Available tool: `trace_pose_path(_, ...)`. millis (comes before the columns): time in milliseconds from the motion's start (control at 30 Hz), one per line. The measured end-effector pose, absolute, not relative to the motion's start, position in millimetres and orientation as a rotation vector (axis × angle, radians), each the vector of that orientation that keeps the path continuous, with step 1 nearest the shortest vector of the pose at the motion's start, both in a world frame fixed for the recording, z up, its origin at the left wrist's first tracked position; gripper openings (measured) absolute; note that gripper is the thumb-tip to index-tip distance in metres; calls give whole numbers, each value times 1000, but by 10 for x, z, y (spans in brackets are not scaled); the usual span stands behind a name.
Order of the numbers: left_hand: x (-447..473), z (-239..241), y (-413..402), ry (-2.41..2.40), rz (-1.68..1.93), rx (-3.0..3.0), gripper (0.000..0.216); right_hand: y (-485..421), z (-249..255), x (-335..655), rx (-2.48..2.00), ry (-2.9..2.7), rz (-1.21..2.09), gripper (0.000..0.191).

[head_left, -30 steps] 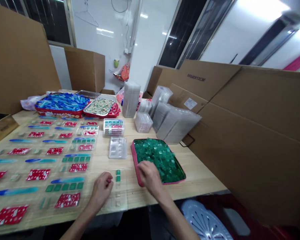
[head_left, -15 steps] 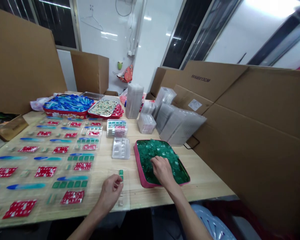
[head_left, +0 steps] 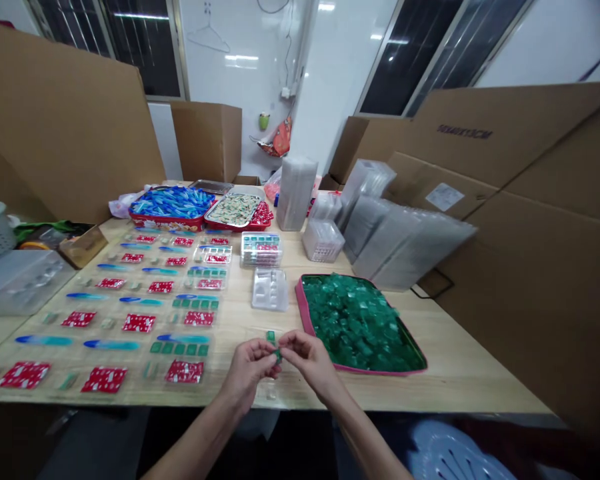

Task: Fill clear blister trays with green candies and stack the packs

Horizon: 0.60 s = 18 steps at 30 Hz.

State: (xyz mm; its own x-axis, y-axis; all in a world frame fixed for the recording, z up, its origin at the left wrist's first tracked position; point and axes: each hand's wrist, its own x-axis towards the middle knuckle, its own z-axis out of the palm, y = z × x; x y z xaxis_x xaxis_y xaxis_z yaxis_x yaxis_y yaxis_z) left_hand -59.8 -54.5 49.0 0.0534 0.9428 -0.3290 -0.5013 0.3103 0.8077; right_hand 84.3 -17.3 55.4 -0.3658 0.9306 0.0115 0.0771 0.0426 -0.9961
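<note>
My left hand (head_left: pixel 249 369) and my right hand (head_left: pixel 309 360) meet above the front edge of the wooden table (head_left: pixel 460 360). Both pinch a small green packet (head_left: pixel 277 353) between their fingertips. Just behind it a clear plastic tray (head_left: pixel 269 373) lies flat, with a green packet (head_left: pixel 271 337) in its far slot. A pink tray (head_left: pixel 306 313) heaped with green packets (head_left: pixel 357 320) sits right of my hands.
Rows of filled clear trays (head_left: pixel 170 313) with red, blue and green packets cover the table's left. An empty clear tray (head_left: pixel 270 289), stacked tray bundles (head_left: pixel 405 243), tins of blue (head_left: pixel 173 203) and pale sweets (head_left: pixel 235 210) stand behind. Cardboard sheets (head_left: pixel 540 253) wall the right.
My right hand left the pink tray and came left to meet my left hand, which rose off the clear tray. Both now pinch one green packet. The view shifted left.
</note>
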Motion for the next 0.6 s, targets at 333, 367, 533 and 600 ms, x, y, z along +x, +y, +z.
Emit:
trace_pose_path(333,-648,446,-567,1184,1298,689,14,-249,392,757,-1058,-1495,1463,19)
trace_pose_path(367,-654,454,-553,1167,1297,682,13,-239,388,768,-1059,-1481,1476,20)
trace_pose_path(533,-684,440,-437,1123,1239,700,18,-156,366,809,-1077,-1419,1512,20)
trace_pose_path(600,-690,396,-402,1178,1173,800,19,-128,313,816,-1087,-1418,1516,18)
